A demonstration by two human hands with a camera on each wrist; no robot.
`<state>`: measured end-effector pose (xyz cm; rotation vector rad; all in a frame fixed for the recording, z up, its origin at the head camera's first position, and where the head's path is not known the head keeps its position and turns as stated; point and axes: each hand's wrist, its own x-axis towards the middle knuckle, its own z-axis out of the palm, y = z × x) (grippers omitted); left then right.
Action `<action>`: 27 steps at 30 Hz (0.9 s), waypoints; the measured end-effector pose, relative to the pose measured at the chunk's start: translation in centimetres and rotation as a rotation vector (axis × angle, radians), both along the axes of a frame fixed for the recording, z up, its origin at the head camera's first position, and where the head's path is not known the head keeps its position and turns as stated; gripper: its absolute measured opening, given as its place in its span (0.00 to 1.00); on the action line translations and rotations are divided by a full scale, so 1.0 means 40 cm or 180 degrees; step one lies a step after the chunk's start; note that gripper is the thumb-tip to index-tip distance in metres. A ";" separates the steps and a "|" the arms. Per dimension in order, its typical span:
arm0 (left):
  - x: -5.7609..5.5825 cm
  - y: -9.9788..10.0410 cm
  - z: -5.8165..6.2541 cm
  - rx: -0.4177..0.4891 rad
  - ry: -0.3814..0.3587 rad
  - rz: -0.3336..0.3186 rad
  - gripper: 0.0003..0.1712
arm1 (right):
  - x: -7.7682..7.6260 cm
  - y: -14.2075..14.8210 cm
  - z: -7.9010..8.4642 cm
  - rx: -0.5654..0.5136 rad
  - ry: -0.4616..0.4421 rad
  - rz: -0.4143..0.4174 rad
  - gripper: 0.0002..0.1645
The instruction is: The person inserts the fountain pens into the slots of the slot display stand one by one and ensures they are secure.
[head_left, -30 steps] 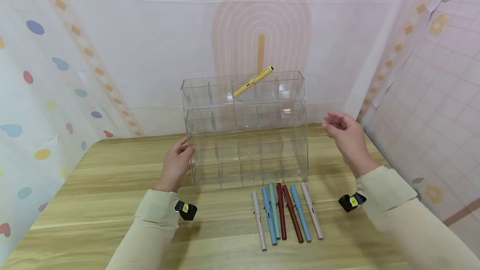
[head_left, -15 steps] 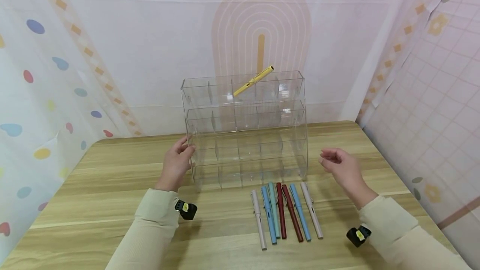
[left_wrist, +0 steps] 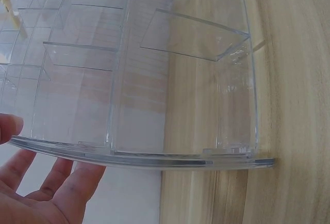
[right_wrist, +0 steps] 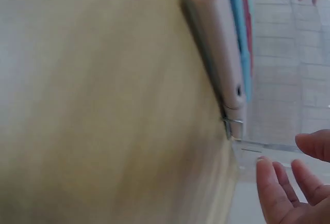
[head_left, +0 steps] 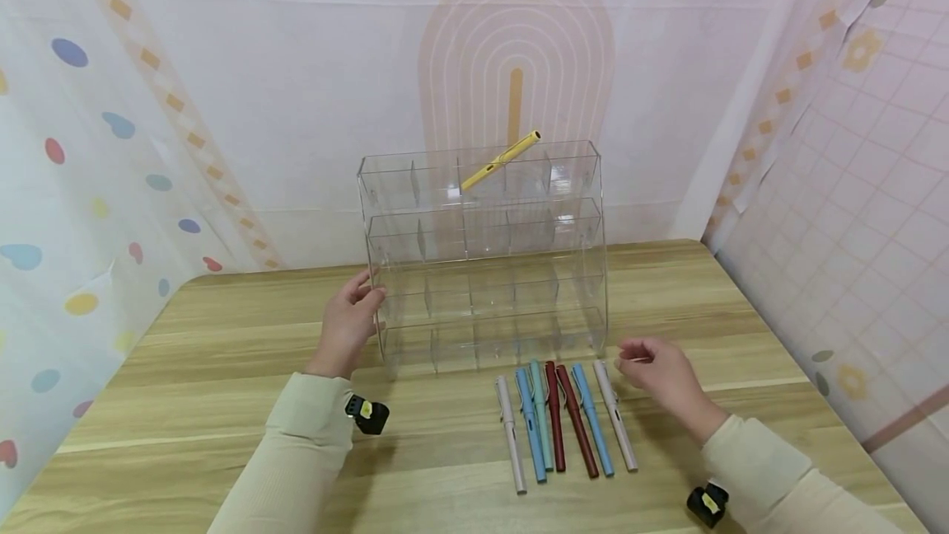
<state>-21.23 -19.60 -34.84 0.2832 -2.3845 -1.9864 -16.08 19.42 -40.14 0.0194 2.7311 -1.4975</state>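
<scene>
A clear acrylic rack [head_left: 487, 338] with tiered, divided compartments stands upright on the table. My left hand [head_left: 350, 328] holds its left side panel, thumb inside and fingers outside, as the left wrist view also shows. A yellow pen [head_left: 500, 161] leans slanted in the top tier. In front of the rack lies a row of capped pens: pale pinkish-grey [head_left: 511, 435], blue [head_left: 531, 427], teal [head_left: 542, 419], dark red and another blue. Beside the rightmost pinkish-grey pen [head_left: 617, 417] hovers my right hand [head_left: 663, 373], fingers loosely bent, holding nothing.
The wood-grain table [head_left: 222, 402] runs back to a patterned white curtain [head_left: 296, 105]. More curtain hangs at both sides. A small black camera sits on each wrist, the left one [head_left: 368, 416] near the table's middle.
My right hand has come down and slightly left, from beside the rack's upper tiers to the top end of the rightmost pen. My left hand, the rack and the pens stay put.
</scene>
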 end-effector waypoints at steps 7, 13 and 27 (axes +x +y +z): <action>-0.001 0.001 0.000 -0.0014 0.0019 -0.0018 0.31 | 0.005 -0.010 -0.015 0.0315 -0.0023 0.0125 0.20; -0.001 -0.002 -0.003 0.0045 0.0068 -0.0042 0.31 | -0.002 -0.020 -0.019 0.0441 -0.0190 0.0258 0.23; -0.003 -0.007 -0.008 0.0057 0.0048 -0.0013 0.31 | -0.018 -0.041 -0.020 0.0747 -0.0345 0.0372 0.30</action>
